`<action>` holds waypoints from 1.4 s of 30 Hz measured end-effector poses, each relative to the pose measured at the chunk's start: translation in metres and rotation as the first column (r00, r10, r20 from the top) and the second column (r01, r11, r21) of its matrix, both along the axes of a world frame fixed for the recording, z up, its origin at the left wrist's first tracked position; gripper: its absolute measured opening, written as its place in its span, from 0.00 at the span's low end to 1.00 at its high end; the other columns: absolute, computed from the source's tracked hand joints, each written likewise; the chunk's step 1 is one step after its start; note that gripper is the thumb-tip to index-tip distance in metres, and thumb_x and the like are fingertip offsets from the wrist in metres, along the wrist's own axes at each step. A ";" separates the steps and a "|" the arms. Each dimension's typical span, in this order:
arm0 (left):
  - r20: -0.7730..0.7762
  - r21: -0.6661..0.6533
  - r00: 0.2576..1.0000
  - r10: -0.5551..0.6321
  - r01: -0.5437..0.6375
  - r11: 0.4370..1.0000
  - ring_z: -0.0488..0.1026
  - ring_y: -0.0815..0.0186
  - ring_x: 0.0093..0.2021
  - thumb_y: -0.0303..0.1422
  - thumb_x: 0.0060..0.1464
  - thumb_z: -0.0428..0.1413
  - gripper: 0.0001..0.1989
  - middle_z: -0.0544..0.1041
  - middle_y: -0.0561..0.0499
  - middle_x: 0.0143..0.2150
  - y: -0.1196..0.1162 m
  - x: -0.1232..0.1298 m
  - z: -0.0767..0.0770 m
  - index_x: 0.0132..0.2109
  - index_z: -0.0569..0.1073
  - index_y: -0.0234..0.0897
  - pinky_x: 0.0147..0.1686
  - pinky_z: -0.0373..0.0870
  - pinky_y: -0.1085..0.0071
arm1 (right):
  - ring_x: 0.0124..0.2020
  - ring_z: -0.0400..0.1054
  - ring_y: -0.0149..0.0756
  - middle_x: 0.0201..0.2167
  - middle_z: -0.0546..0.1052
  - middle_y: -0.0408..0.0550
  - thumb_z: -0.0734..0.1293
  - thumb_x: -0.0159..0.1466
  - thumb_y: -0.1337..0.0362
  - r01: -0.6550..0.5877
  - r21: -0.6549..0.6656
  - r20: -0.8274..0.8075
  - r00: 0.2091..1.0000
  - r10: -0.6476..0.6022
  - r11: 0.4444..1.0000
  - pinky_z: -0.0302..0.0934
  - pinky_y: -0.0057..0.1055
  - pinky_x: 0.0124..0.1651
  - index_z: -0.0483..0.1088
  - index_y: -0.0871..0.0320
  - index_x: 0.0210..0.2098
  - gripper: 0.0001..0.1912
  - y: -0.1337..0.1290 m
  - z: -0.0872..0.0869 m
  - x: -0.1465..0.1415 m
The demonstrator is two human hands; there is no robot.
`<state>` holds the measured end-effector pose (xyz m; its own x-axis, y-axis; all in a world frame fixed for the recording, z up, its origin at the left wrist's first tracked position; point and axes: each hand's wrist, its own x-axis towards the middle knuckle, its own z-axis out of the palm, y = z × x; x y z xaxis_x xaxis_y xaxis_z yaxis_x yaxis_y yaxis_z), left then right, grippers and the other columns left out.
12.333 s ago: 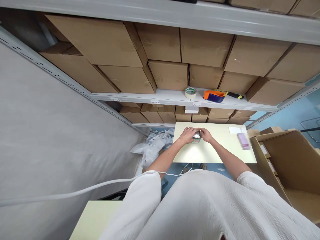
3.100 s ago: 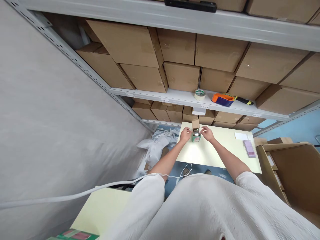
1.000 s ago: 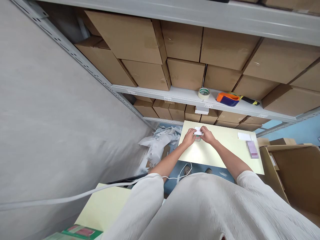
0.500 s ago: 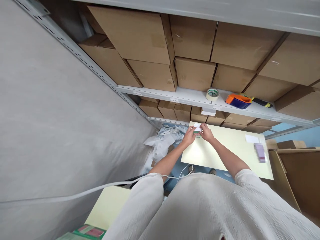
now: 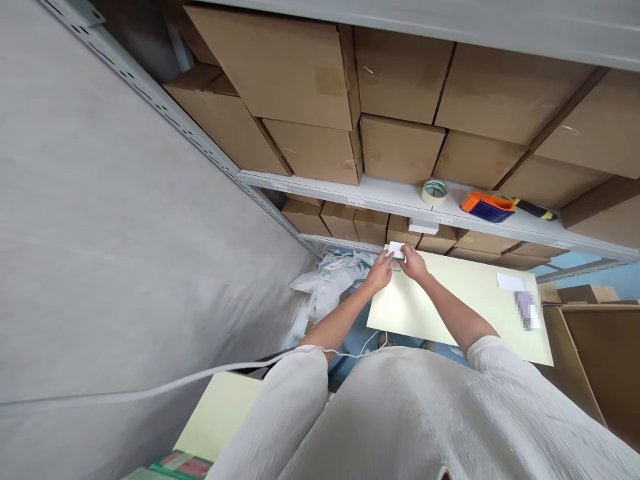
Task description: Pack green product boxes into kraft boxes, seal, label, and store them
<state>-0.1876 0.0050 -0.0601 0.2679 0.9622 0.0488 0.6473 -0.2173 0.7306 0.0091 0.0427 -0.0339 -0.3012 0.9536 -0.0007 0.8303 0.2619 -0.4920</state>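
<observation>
A small white label (image 5: 397, 249) is held at the far left corner of the pale yellow table (image 5: 450, 293). From its right side, my right hand (image 5: 415, 264) grips it with closed fingers. On the left, the fingers of my left hand (image 5: 381, 271) are closed at its lower left edge. Just below the label, between both hands, shows part of a small green and pink pack (image 5: 395, 266); the rest of it is covered.
Cardboard boxes (image 5: 400, 150) fill the shelves ahead. A tape roll (image 5: 435, 192), an orange and blue tape dispenser (image 5: 487, 206) and a yellow-black cutter (image 5: 535, 210) lie on the shelf edge. Crumpled white sheets (image 5: 325, 290) lie left of the table; a white cable (image 5: 200, 373) crosses my left side.
The whole view has shifted slightly. My left fingers have moved lower along the label's left edge, and the label sits a little more tilted.
</observation>
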 end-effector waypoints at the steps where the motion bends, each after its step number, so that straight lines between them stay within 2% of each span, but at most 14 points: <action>1: -0.014 0.001 1.000 0.000 0.000 1.000 0.64 0.49 0.75 0.24 0.62 0.55 0.37 0.59 0.38 0.78 -0.001 0.000 0.000 0.76 0.64 0.42 0.73 0.66 0.48 | 0.58 0.72 0.52 0.72 0.64 0.60 0.68 0.66 0.65 0.002 -0.010 0.006 1.000 -0.002 1.000 0.73 0.42 0.44 0.65 0.53 0.59 0.22 -0.002 0.001 0.001; 6: -0.096 0.063 0.995 0.035 -0.029 0.998 0.57 0.44 0.78 0.25 0.63 0.54 0.33 0.56 0.37 0.80 -0.005 0.007 0.012 0.73 0.67 0.40 0.72 0.64 0.43 | 0.70 0.64 0.56 0.76 0.59 0.61 0.68 0.70 0.59 -0.021 -0.014 -0.026 0.999 0.021 1.000 0.75 0.49 0.54 0.66 0.53 0.62 0.22 -0.017 0.009 0.010; 12: -0.150 0.164 0.988 0.038 -0.013 0.986 0.52 0.45 0.80 0.25 0.64 0.54 0.28 0.56 0.38 0.81 -0.003 0.036 0.042 0.69 0.72 0.40 0.75 0.55 0.41 | 0.72 0.62 0.57 0.74 0.62 0.62 0.64 0.74 0.57 0.002 0.148 -0.066 0.998 0.007 0.989 0.68 0.56 0.66 0.69 0.55 0.63 0.20 -0.034 0.035 0.051; 15: -0.150 0.189 0.989 -0.010 0.038 0.981 0.53 0.45 0.80 0.24 0.62 0.54 0.29 0.57 0.39 0.81 -0.004 0.061 0.053 0.69 0.72 0.42 0.75 0.54 0.42 | 0.70 0.64 0.57 0.71 0.67 0.62 0.63 0.75 0.57 0.022 0.263 -0.063 0.998 -0.006 0.965 0.64 0.57 0.70 0.71 0.55 0.62 0.19 -0.038 0.059 0.085; 19: -0.144 0.203 0.986 -0.085 0.113 0.973 0.55 0.46 0.79 0.25 0.63 0.53 0.30 0.58 0.40 0.80 -0.010 0.099 0.062 0.70 0.71 0.42 0.74 0.57 0.43 | 0.68 0.66 0.56 0.68 0.71 0.62 0.60 0.76 0.57 0.058 0.422 -0.059 0.998 -0.037 0.905 0.63 0.57 0.70 0.73 0.55 0.62 0.19 -0.031 0.102 0.139; 22: -0.135 0.198 0.984 -0.117 0.142 0.970 0.56 0.47 0.78 0.25 0.64 0.52 0.29 0.58 0.40 0.80 -0.016 0.127 0.066 0.70 0.71 0.42 0.74 0.58 0.43 | 0.67 0.65 0.57 0.67 0.72 0.63 0.59 0.76 0.57 0.114 0.524 -0.042 0.993 -0.108 0.844 0.60 0.58 0.70 0.71 0.56 0.65 0.23 -0.010 0.138 0.184; 24: -0.130 0.190 0.983 -0.127 0.151 0.970 0.56 0.47 0.78 0.25 0.64 0.51 0.28 0.58 0.40 0.80 -0.019 0.145 0.069 0.70 0.70 0.41 0.73 0.58 0.43 | 0.69 0.61 0.59 0.70 0.70 0.64 0.58 0.76 0.56 0.145 0.559 -0.012 0.986 -0.166 0.817 0.57 0.60 0.70 0.67 0.58 0.70 0.27 0.009 0.159 0.214; 27: -0.123 0.184 0.984 -0.131 0.152 0.971 0.56 0.46 0.78 0.25 0.65 0.51 0.27 0.58 0.39 0.79 -0.024 0.171 0.074 0.69 0.70 0.40 0.73 0.59 0.43 | 0.70 0.57 0.64 0.72 0.67 0.67 0.58 0.76 0.54 0.126 0.530 0.092 0.974 -0.205 0.839 0.53 0.64 0.69 0.60 0.61 0.75 0.32 0.039 0.179 0.249; 30: -0.113 0.179 0.987 -0.116 0.135 0.975 0.57 0.46 0.77 0.25 0.66 0.51 0.27 0.58 0.39 0.79 -0.028 0.196 0.078 0.69 0.71 0.42 0.72 0.61 0.42 | 0.70 0.56 0.65 0.69 0.70 0.68 0.58 0.76 0.56 0.029 0.461 0.185 0.974 -0.129 0.887 0.50 0.66 0.69 0.60 0.62 0.75 0.32 0.061 0.184 0.269; 34: -0.097 0.171 0.992 -0.080 0.096 0.981 0.58 0.46 0.76 0.25 0.65 0.52 0.27 0.59 0.40 0.79 -0.033 0.223 0.081 0.69 0.71 0.43 0.70 0.64 0.43 | 0.65 0.59 0.63 0.62 0.75 0.66 0.58 0.76 0.58 -0.032 0.457 0.189 0.980 -0.062 0.889 0.46 0.67 0.70 0.66 0.60 0.71 0.27 0.078 0.181 0.277; 39: -0.097 0.165 0.994 -0.049 0.065 0.984 0.60 0.47 0.76 0.24 0.66 0.52 0.25 0.60 0.41 0.78 -0.042 0.241 0.081 0.67 0.73 0.43 0.68 0.67 0.46 | 0.60 0.61 0.62 0.56 0.77 0.66 0.59 0.76 0.61 -0.042 0.442 0.192 0.980 -0.048 0.896 0.46 0.67 0.67 0.72 0.61 0.63 0.21 0.086 0.182 0.276; 42: -0.105 0.163 0.993 -0.054 0.071 0.984 0.61 0.47 0.75 0.24 0.66 0.52 0.25 0.61 0.40 0.78 -0.047 0.244 0.081 0.67 0.73 0.42 0.68 0.68 0.45 | 0.60 0.59 0.64 0.55 0.77 0.67 0.60 0.75 0.62 -0.065 0.416 0.193 0.981 -0.017 0.907 0.49 0.65 0.64 0.73 0.61 0.61 0.19 0.080 0.183 0.275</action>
<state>0.0567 -0.0418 0.0214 0.3390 0.9240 0.1771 0.6963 -0.3730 0.6132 0.2838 0.1223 0.1487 -0.3578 0.8706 0.3377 0.8870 0.4299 -0.1686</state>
